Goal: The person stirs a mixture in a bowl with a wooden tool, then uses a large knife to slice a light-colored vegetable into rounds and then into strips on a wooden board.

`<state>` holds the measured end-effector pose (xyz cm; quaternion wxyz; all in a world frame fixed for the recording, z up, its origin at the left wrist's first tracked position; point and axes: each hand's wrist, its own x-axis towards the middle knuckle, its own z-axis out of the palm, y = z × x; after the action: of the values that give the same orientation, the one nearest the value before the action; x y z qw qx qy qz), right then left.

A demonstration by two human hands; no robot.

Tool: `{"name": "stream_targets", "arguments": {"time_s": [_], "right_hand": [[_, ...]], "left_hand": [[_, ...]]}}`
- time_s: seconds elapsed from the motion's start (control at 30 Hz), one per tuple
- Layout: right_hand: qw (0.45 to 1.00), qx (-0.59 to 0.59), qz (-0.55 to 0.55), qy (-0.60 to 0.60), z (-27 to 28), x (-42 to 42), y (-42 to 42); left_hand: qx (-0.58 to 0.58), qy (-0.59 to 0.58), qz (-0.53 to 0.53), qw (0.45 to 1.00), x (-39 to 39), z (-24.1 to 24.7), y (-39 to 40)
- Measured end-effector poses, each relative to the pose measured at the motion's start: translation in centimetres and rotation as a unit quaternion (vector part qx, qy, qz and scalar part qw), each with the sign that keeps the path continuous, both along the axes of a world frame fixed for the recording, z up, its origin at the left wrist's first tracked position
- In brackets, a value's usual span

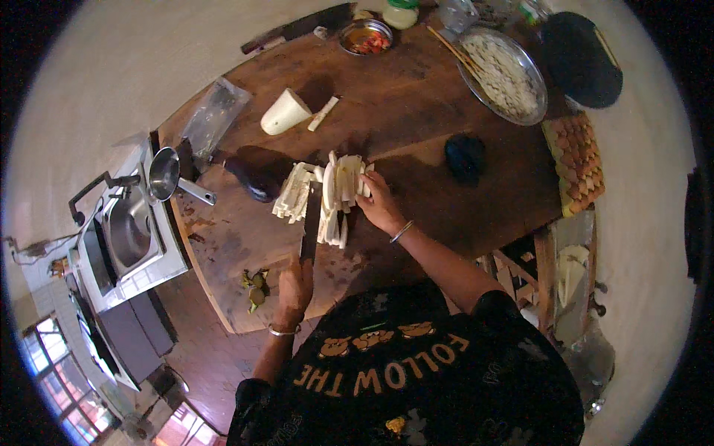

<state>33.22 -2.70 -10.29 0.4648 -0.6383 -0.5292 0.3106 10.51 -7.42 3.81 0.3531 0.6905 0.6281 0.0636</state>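
My left hand (295,287), near the table's front edge, grips the handle of a kitchen knife (310,220). The dark blade points away from me and lies against a heap of pale vegetable strips, splitting it into a left bunch (294,192) and a right bunch (343,181). Fingertips of my right hand (382,206) press the right side of that right bunch. Beyond the strips are a thick white root-vegetable chunk (284,112), probably radish, and a single cut strip (323,114). A dark eggplant (251,181) lies left of the heap.
On the wooden table (401,111) are a bowl of red pieces (366,38), a lidded jar (400,14), a plastic bag (215,117), a metal basin (502,78) with chopsticks, a dark round object (464,155) and trimmings (255,290). A saucepan (165,174) sits by the sink (131,226).
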Motion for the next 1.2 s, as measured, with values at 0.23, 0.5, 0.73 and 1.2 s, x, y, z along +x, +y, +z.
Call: {"name": "stream_targets", "arguments": {"time_s": [0.23, 0.5, 0.73, 1.2], "right_hand": [[0.991, 0.027, 0.114, 0.062, 2.2, 0.1, 5.2], [0.979, -0.131, 0.159, -0.006, 6.8, 4.7, 11.8], [0.963, 0.11, 0.182, -0.165, 10.3, 0.2, 22.3], [0.885, -0.072, 0.303, -0.346, 10.4, -0.5, 27.9]], "left_hand": [[0.002, -0.011, -0.173, 0.985, -2.3, -2.2, -1.9], [-0.118, 0.018, -0.185, 0.975, 0.4, -6.8, -0.1], [-0.087, -0.03, -0.185, 0.978, -1.6, -9.7, 0.7], [-0.128, -0.009, -0.135, 0.982, -0.7, -7.5, 1.7]]}}
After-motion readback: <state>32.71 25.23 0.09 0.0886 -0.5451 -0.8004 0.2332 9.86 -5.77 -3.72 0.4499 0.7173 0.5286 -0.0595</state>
